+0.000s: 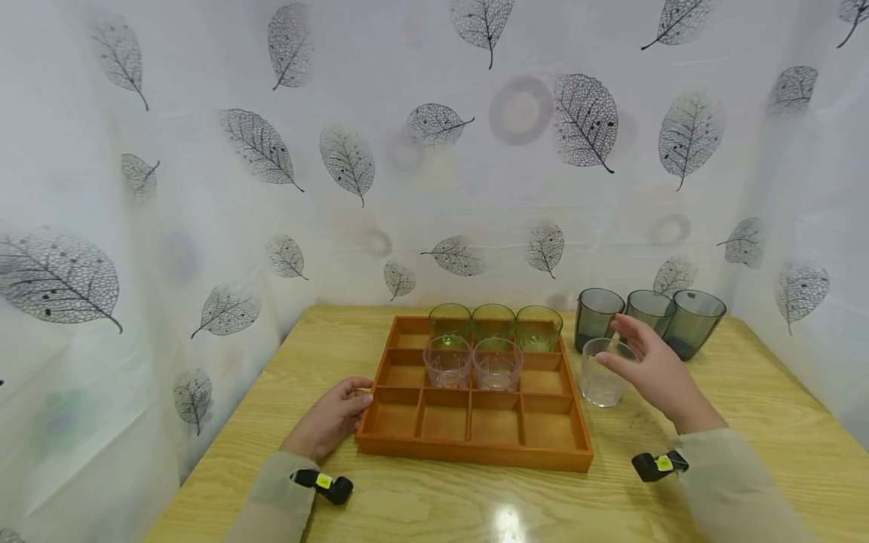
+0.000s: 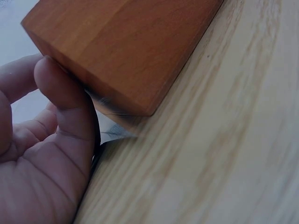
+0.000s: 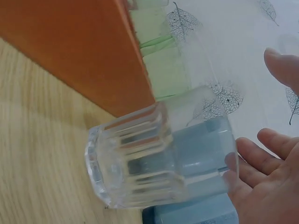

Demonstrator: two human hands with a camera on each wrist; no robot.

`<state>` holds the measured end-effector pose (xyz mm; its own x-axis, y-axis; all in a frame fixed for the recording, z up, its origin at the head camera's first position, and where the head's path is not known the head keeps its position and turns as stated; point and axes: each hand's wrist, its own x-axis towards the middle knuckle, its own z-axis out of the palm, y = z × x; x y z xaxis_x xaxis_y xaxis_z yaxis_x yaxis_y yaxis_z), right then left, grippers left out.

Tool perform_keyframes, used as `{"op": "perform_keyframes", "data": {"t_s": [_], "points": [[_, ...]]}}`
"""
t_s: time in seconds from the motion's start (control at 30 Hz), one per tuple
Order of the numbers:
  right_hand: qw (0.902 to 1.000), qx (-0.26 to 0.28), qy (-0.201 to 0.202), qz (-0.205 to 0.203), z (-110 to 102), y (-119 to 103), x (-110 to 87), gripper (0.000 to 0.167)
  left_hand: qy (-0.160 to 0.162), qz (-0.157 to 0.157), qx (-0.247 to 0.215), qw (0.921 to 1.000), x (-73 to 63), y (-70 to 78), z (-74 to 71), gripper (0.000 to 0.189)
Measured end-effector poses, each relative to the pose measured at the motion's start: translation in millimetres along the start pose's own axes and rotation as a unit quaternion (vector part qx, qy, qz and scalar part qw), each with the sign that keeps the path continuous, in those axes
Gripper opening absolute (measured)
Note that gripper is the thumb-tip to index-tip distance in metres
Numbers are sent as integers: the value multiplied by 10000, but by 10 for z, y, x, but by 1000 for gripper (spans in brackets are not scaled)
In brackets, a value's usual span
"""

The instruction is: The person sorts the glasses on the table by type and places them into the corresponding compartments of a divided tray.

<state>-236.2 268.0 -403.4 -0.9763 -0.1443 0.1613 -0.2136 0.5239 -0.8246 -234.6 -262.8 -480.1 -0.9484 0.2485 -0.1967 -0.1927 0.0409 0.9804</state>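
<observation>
My left hand (image 1: pixel 333 415) rests against the outer left wall of a wooden compartment tray (image 1: pixel 475 452); in the left wrist view the thumb (image 2: pixel 65 86) touches it near a corner. My right hand (image 1: pixel 658 381) is beside a clear drinking glass (image 1: pixel 602 377) right of the tray. In the right wrist view, that glass (image 3: pixel 159 154) has fingers (image 3: pixel 257 158) near its rim, while the thumb (image 3: pixel 282 67) stands apart from it. Two clear glasses (image 1: pixel 448 369) stand in the tray's middle row, second and third compartments from the left. Behind them are three green glasses (image 1: pixel 539 328) in the back row.
Three grey glasses (image 1: pixel 600 320) stand behind the right hand at the table's back right. A leaf-patterned curtain (image 1: pixel 434 204) hangs behind and at both sides of the wooden table (image 1: pixel 421 505).
</observation>
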Motion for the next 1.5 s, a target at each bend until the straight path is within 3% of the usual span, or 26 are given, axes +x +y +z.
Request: {"op": "perform_keyframes", "data": {"t_s": [0.23, 0.93, 1.5], "points": [[9999, 1, 148, 42, -12, 137, -38, 97, -118, 54, 4, 9999, 8, -4, 6, 47], [9960, 846, -144, 263, 157, 502, -55, 103, -86, 52, -44, 9999, 17, -2, -12, 46], [9987, 439, -236, 126, 231, 600, -64, 90, 30, 26, -7, 10000, -7, 6, 3, 44]]}}
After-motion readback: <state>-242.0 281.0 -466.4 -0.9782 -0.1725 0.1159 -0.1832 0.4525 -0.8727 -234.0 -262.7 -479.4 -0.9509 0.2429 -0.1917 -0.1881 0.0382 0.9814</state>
